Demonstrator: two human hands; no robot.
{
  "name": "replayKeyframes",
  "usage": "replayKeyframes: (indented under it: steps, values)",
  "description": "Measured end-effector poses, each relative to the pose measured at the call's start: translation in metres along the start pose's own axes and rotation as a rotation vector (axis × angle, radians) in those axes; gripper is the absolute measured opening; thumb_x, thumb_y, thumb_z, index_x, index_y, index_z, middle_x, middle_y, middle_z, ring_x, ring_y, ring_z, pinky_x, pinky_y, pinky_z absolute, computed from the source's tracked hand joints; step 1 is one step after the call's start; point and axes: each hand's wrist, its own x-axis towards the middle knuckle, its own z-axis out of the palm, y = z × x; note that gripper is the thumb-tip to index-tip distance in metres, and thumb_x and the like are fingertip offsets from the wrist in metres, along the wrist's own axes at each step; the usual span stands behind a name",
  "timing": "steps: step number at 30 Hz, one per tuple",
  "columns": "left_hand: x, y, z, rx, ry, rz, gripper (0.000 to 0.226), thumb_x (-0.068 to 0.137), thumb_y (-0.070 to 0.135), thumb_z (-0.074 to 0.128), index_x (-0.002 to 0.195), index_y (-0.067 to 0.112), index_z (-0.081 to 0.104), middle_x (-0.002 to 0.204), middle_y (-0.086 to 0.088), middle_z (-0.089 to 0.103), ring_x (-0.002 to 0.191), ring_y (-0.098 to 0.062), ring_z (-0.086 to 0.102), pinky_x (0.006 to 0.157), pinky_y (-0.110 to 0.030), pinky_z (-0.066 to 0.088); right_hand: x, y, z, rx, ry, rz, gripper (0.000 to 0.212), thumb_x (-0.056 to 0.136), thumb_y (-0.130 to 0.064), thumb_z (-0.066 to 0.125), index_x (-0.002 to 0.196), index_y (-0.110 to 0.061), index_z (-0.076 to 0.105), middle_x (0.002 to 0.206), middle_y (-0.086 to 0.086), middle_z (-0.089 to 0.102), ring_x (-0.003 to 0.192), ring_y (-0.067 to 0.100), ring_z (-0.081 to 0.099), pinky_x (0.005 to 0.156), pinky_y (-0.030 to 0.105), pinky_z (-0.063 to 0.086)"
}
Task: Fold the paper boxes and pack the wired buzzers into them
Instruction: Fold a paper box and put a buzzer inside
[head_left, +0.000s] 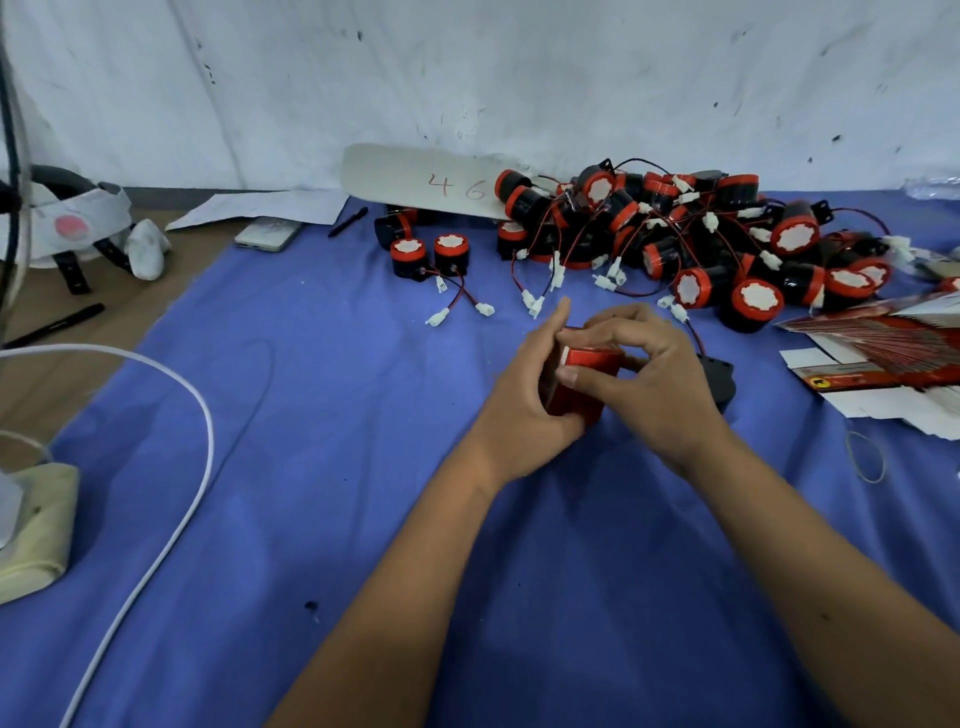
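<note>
Both forearms reach in from the bottom edge and meet over the blue cloth (322, 467). The left hand (524, 400) wraps the small red box (584, 376) from the near-left side, fingers curled round it and one fingertip raised above. The right hand (660, 384) closes on the same box from the right, thumb pressed across its front face and fingers bent over the top. The box is glossy red with a pale edge showing at its upper left corner; the hands hide most of it, so whether its flaps are tucked in, I cannot tell.

Just behind the right hand lies a black buzzer (719, 382), half hidden by the knuckles, its red wire running up behind the fingers. To the right sits a fanned stack of flat boxes (883, 348), red and white, with a rubber band (865, 457) on the cloth below it. A white cable (192, 452) curves across the left side.

Further back, two buzzers (428, 254) stand upright side by side, wires and white plugs trailing toward the hands. Behind and right is a tangled heap of buzzers (675, 234), black with red caps. A card marked 46 (426, 179) leans at the wall, with a pen (348, 222) and phone (267, 234) to its left.
</note>
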Motion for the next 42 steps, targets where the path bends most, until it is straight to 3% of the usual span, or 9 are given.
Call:
replayKeyframes:
  steps: [4,8,13,16,21,24,30,35,42]
  values:
    - [-0.002,0.002,0.008,-0.072,0.006,-0.023,0.091,0.091,-0.008,0.068,0.163,0.018,0.018,0.145,0.014,0.049,0.125,0.004,0.057,0.098,-0.02,0.052,-0.001,0.004,-0.002,0.042,-0.058,-0.037,0.023,0.078,-0.013,0.084,0.098,-0.023,0.077,0.132,-0.002,0.055,0.125,0.009,0.054,0.098,0.032,0.055]
    - [-0.002,-0.002,0.015,-0.182,0.142,-0.016,0.054,0.09,-0.009,0.067,0.132,0.009,0.038,0.14,-0.011,0.056,0.12,-0.021,0.065,0.098,-0.04,0.057,-0.007,0.015,-0.003,0.008,-0.02,-0.085,0.022,0.081,-0.014,0.082,0.101,-0.023,0.076,0.121,-0.004,0.063,0.117,0.009,0.061,0.098,0.032,0.054]
    - [-0.001,-0.002,0.015,-0.326,0.203,-0.001,0.025,0.083,-0.006,0.078,0.101,0.003,0.063,0.115,-0.006,0.076,0.111,-0.021,0.072,0.097,-0.042,0.058,-0.008,0.022,-0.004,0.102,0.105,-0.082,0.022,0.082,-0.017,0.083,0.096,-0.027,0.069,0.112,0.007,0.062,0.098,0.016,0.068,0.082,0.026,0.056]
    - [-0.001,0.0,0.017,-0.413,0.21,-0.01,0.028,0.083,-0.007,0.078,0.108,0.006,0.074,0.117,-0.008,0.076,0.114,-0.024,0.071,0.101,-0.043,0.056,-0.01,0.025,-0.001,0.229,0.105,-0.069,0.017,0.086,-0.018,0.079,0.101,-0.02,0.07,0.115,0.015,0.062,0.099,0.028,0.07,0.082,0.035,0.059]
    - [0.0,0.0,0.021,-0.527,0.141,-0.042,0.027,0.092,-0.006,0.069,0.118,-0.006,0.072,0.128,-0.012,0.072,0.123,-0.019,0.067,0.1,-0.029,0.055,-0.014,0.024,0.001,0.412,0.123,-0.064,0.014,0.085,-0.017,0.077,0.097,-0.012,0.071,0.11,0.011,0.066,0.102,0.027,0.069,0.086,0.031,0.055]
    - [0.0,0.0,0.024,-0.575,0.142,-0.046,0.029,0.093,-0.009,0.065,0.121,-0.005,0.071,0.131,-0.012,0.071,0.127,-0.018,0.064,0.105,-0.031,0.053,-0.015,0.023,-0.002,0.467,0.11,-0.044,0.018,0.083,-0.018,0.077,0.096,-0.009,0.069,0.107,0.009,0.068,0.1,0.026,0.07,0.084,0.032,0.056]
    - [0.002,0.0,0.027,-0.622,0.203,-0.079,0.027,0.088,-0.01,0.069,0.112,0.002,0.074,0.121,-0.015,0.074,0.118,-0.028,0.069,0.101,-0.038,0.056,-0.011,0.028,-0.011,0.308,0.171,-0.062,0.007,0.085,-0.011,0.078,0.087,-0.014,0.072,0.105,0.017,0.062,0.093,0.02,0.067,0.084,0.032,0.054]
    - [0.005,-0.002,0.022,-0.543,0.228,-0.097,0.024,0.088,-0.005,0.073,0.109,0.006,0.076,0.12,-0.01,0.075,0.114,-0.021,0.071,0.09,-0.027,0.057,-0.014,0.031,-0.011,0.307,0.175,-0.005,0.011,0.089,-0.017,0.076,0.094,-0.026,0.075,0.109,0.014,0.067,0.098,0.024,0.069,0.085,0.038,0.056]
    - [0.003,-0.003,0.022,-0.457,0.204,-0.094,0.017,0.09,0.002,0.075,0.102,0.012,0.08,0.105,-0.006,0.079,0.103,-0.022,0.075,0.085,-0.028,0.059,-0.011,0.038,-0.01,0.233,0.186,0.024,0.006,0.09,-0.034,0.073,0.092,-0.029,0.072,0.106,0.013,0.067,0.093,0.028,0.069,0.081,0.039,0.058]
